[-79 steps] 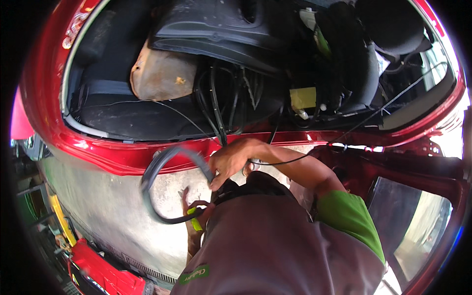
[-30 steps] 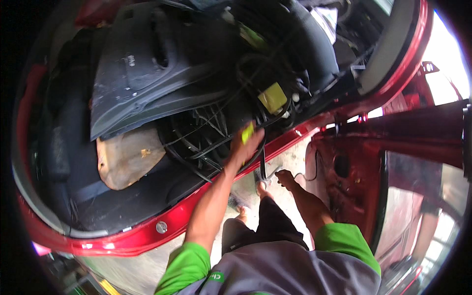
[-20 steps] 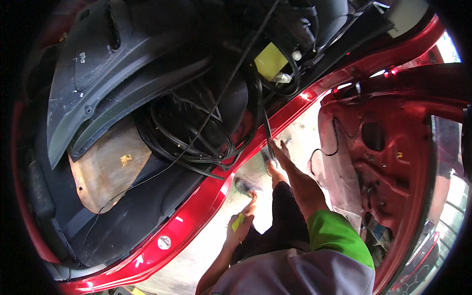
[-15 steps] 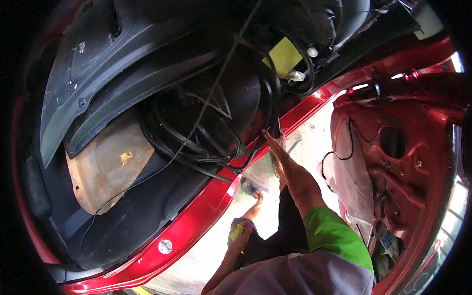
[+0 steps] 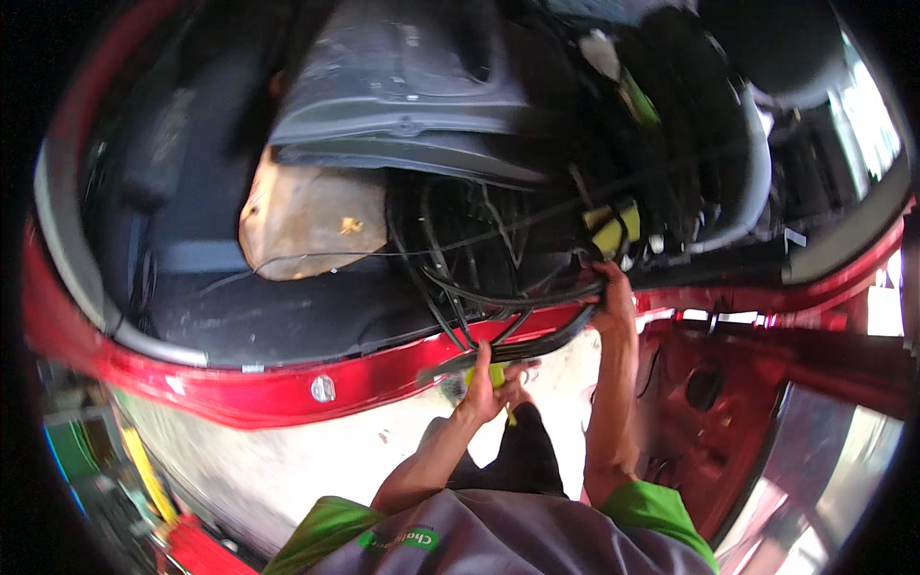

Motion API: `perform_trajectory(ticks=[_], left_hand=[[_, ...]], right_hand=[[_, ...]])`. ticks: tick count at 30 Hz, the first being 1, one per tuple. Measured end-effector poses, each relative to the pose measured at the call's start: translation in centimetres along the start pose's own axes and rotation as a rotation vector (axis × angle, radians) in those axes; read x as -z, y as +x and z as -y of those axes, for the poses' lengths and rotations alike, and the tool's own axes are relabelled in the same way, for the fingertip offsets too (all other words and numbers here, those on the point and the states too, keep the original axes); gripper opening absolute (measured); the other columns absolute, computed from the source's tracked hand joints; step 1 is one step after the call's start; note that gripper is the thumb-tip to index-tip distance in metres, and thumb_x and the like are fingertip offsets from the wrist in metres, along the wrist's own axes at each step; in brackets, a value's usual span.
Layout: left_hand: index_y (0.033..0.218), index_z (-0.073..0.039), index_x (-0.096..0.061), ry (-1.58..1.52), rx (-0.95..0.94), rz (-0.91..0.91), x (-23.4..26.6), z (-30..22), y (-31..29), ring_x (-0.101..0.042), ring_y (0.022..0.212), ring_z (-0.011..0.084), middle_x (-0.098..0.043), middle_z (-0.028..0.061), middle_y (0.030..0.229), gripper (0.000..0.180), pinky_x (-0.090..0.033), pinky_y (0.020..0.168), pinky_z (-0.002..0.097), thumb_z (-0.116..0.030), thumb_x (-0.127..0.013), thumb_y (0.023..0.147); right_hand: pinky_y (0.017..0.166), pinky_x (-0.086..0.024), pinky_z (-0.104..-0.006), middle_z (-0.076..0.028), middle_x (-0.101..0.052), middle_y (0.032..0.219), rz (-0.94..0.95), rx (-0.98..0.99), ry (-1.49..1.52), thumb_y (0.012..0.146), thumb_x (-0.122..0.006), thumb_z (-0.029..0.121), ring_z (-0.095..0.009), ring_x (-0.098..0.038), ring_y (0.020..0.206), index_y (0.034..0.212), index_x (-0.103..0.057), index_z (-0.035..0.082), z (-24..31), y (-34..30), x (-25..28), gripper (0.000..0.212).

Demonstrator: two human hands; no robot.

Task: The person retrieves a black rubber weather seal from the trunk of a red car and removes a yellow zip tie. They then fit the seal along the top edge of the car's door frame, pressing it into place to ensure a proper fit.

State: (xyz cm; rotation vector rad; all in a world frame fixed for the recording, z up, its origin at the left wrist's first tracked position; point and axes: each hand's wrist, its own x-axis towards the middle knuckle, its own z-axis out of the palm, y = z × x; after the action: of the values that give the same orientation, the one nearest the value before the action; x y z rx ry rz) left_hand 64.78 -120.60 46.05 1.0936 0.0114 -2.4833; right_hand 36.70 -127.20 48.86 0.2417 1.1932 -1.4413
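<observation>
My right hand point(image 5: 616, 299) is closed around the black rubber seal strip point(image 5: 537, 348) by the car's red door sill. My left hand point(image 5: 487, 395) is beside the lower run of this strip, thumb up. A small bright yellow object point(image 5: 496, 376) shows between its thumb and fingers, its kind unclear. Loops of black strip point(image 5: 431, 259) lie across the car floor and hang over the red sill point(image 5: 278, 383). Whether the left hand touches the strip, I cannot tell.
A grey plastic door trim panel point(image 5: 412, 105) lies inside the car, above a stained tan sheet point(image 5: 311, 216). A thin wire point(image 5: 383, 254) crosses them. Yellow paper point(image 5: 613, 228) lies past my right hand. The stripped red door point(image 5: 704, 412) stands open at the right.
My view has turned, showing more of the sill and the interior. My right hand has come up to the sill and closed on the strip. My left hand has risen towards it.
</observation>
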Motion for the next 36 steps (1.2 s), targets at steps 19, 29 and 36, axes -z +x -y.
perform_trajectory(ticks=[19, 29, 36], left_hand=[[0.121, 0.001, -0.07, 0.658, -0.126, -0.89, 10.9, -0.3, 8.8, -0.069, 0.104, 0.0233, -0.073, 0.0177, 0.114, 0.079, -0.049, 0.088, 0.0418, -0.067, -0.075, 0.082], [0.142, -0.002, -0.057, 0.558, -0.289, -0.918, 12.8, 0.1, 14.5, -0.068, 0.116, 0.0246, -0.072, 0.0146, 0.124, 0.086, -0.06, 0.087, 0.0423, -0.068, -0.068, 0.088], [0.123, -0.011, -0.064, 0.27, -0.196, -0.481, 12.6, 2.7, 15.7, -0.046, 0.069, 0.0062, -0.052, -0.0027, 0.088, 0.043, -0.061, 0.061, 0.0328, -0.048, -0.055, 0.102]], right_hand=[[0.124, -0.019, -0.0544, -0.004, -0.019, 0.171, 0.26, 0.362, -0.433, 0.081, -0.042, 0.092, -0.037, -0.023, 0.153, 0.165, -0.019, 0.022, -24.2, 14.7, 13.9, 0.112], [0.121, -0.025, -0.0479, -0.011, -0.031, 0.166, -0.475, -0.019, -0.269, 0.086, -0.021, 0.092, -0.033, -0.034, 0.148, 0.164, -0.023, 0.015, -28.0, 22.3, 13.8, 0.11], [0.105, -0.049, -0.0477, -0.013, -0.058, 0.142, -0.267, -0.012, 0.304, 0.086, -0.032, 0.091, -0.036, -0.057, 0.126, 0.156, -0.036, 0.012, -21.9, 12.6, 7.9, 0.106]])
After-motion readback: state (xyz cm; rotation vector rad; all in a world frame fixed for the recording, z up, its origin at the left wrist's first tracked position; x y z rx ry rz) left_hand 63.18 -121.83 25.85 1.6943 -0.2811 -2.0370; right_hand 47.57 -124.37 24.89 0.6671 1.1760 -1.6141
